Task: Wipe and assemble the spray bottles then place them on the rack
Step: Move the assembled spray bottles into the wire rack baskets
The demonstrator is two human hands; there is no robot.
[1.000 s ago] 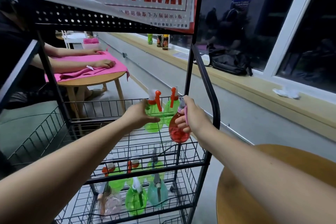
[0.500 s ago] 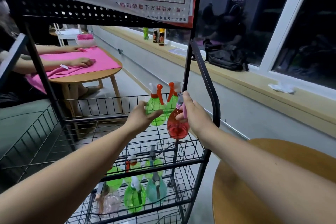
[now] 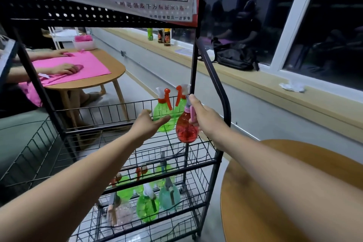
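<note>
Holding a red spray bottle (image 3: 185,129) by its neck, my right hand (image 3: 206,118) has its fingers curled tight around the pink trigger and the top. The red bottle hangs upright at the front right corner of the top basket of the black wire rack (image 3: 222,92), just beside the rack's tall post. I cannot tell if its bottom touches the wire. My left hand (image 3: 149,124) reaches into the same basket with its fingers out straight, and they rest against the side of a green spray bottle (image 3: 163,118) with an orange trigger. A second green spray bottle (image 3: 181,104) stands right behind the red one, close to the first green one. On the shelf below stand more bottles: a green one (image 3: 146,209), a teal one (image 3: 169,196) and a clear one (image 3: 119,214) in front, with more green ones behind. A round wooden table (image 3: 255,212) is under my right arm. Far off to the left, another person's hands lie on a pink cloth (image 3: 78,67) on a second table. A black bag (image 3: 233,57) sits on the window ledge.
</note>
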